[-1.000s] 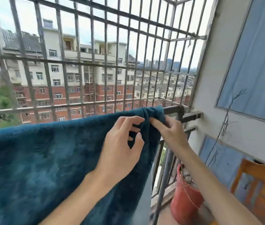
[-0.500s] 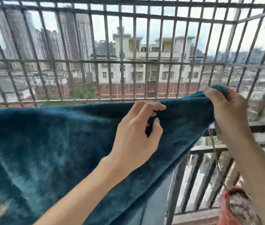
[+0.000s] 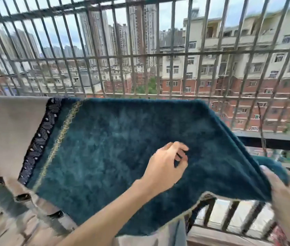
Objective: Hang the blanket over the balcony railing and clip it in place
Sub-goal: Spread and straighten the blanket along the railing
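Over the balcony railing (image 3: 274, 140) hangs the teal blanket (image 3: 115, 150), its right corner gripped by the blurred right hand (image 3: 288, 194). Mid-cloth, the left hand (image 3: 165, 167) curls loosely against the plush; whether it pinches is unclear.

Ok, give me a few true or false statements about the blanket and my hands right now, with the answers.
1. The blanket is teal. True.
2. The right hand grips the blanket's right edge. True.
3. The left hand holds the railing. False: it is at the blanket's middle, away from the bare rail.
4. A clip pins the blanket's top edge. False: no clip is in view.
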A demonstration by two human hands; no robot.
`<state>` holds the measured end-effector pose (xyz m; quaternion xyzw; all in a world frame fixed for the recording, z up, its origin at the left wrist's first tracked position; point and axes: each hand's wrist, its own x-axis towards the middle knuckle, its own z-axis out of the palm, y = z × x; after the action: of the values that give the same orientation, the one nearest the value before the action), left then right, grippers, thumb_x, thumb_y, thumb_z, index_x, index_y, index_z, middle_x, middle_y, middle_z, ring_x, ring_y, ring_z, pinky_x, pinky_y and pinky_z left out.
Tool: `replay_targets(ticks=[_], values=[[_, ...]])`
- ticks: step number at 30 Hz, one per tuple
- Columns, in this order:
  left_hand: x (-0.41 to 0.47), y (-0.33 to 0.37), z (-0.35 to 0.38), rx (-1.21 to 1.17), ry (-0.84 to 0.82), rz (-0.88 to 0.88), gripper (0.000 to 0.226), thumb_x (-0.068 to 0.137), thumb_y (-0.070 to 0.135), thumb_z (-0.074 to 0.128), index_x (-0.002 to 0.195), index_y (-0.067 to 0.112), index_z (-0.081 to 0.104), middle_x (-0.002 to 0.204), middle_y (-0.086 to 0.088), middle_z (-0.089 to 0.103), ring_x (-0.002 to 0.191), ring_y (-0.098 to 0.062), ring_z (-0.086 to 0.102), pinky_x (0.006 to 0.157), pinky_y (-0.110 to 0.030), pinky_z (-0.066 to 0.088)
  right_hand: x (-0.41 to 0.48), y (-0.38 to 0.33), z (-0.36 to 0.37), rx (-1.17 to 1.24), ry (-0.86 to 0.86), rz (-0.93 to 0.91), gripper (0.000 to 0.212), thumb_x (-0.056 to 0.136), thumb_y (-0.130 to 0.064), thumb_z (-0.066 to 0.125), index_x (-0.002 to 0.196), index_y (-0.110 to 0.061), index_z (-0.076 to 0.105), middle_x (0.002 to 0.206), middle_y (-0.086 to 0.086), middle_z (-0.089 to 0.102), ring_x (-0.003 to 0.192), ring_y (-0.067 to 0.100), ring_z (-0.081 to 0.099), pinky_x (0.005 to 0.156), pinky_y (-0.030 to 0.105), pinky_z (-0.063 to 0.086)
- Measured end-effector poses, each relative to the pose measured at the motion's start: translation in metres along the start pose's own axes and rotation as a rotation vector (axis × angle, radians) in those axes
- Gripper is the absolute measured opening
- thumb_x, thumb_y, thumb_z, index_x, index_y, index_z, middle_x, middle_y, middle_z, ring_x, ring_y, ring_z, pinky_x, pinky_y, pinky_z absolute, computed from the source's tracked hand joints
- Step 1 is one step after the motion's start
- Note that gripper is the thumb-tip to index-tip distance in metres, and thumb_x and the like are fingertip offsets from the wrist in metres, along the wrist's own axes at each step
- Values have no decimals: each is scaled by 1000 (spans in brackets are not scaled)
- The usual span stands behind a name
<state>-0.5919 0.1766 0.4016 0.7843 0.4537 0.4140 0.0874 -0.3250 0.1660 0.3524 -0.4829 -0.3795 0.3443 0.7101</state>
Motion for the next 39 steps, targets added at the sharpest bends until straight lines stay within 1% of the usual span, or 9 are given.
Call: replay_targets(ticks=[3, 8, 11, 15, 21, 28, 31, 36, 39], values=[[-20, -20, 19, -11, -105, -128, 20, 92, 34, 59, 105, 20, 63, 92, 10, 67, 80, -6, 63, 71, -23, 53, -38, 14, 20, -74, -74, 175, 8, 93, -23, 61, 98, -17, 65, 74, -13, 74, 58, -4, 66, 50, 13, 53], [-45, -36, 36, -445, -422, -762, 66, 88, 68, 46, 92, 8, 73, 87, -6, 75, 78, -17, 68, 70, -35, 53, -76, 36, 61, 103, -345, 418, 66, 66, -70, 67, 99, -14, 69, 92, 6, 75, 77, 18, 72, 68, 32, 55], [-49, -28, 39, -749, -649, -1004, 103, 78, 86, 17, 103, 4, 73, 105, -15, 74, 97, -26, 70, 75, -34, 57, -90, 36, 73, -7, -468, 319, 33, 85, -46, 67, 91, -14, 68, 81, 9, 72, 65, 17, 67, 51, 26, 50], [-31, -4, 48, -1286, -443, -924, 88, 77, 83, 37, 132, 18, 58, 128, -11, 65, 119, -30, 61, 97, -45, 51, -94, 36, 76, -98, -486, 217, 36, 89, -36, 66, 71, -5, 59, 48, 1, 47, 42, 18, 43, 41, 22, 34], [-43, -4, 85, -538, -190, -446, 43, 92, 50, 55, 112, 14, 69, 104, 6, 74, 98, -5, 69, 89, -36, 56, -96, 76, 46, -304, -438, 112, 18, 95, -17, 57, 79, -17, 66, 62, -11, 66, 56, -1, 55, 54, 14, 40], [-105, -41, 124, -290, -420, -571, 49, 94, 55, 46, 114, 17, 70, 104, 4, 74, 89, -9, 68, 78, -24, 56, -132, 153, 17, -603, -493, 309, 26, 95, -23, 59, 69, -21, 61, 58, -6, 61, 54, 7, 54, 56, 32, 42], [-133, -52, 129, -179, -498, -593, 38, 98, 46, 47, 115, 18, 68, 108, 3, 72, 86, -6, 63, 60, -2, 42, -155, 169, 11, -687, -554, 374, 30, 95, -27, 59, 65, -27, 55, 57, -12, 58, 55, -2, 53, 53, 16, 36], [-179, -64, 149, -190, -670, -726, 42, 98, 50, 44, 120, 20, 65, 115, 1, 71, 96, -12, 66, 69, -11, 50, -182, 179, -3, -826, -718, 408, 11, 95, -22, 58, 88, -18, 65, 80, 6, 61, 72, 11, 54, 69, 15, 44], [-197, -67, 156, -171, -741, -782, 47, 97, 55, 41, 124, 22, 62, 115, -1, 70, 85, -11, 63, 66, -20, 52, -182, 173, -24, -873, -881, 511, 48, 84, -24, 72, 103, -64, 53, 113, 3, 60, 109, 19, 59, 95, 26, 45]])
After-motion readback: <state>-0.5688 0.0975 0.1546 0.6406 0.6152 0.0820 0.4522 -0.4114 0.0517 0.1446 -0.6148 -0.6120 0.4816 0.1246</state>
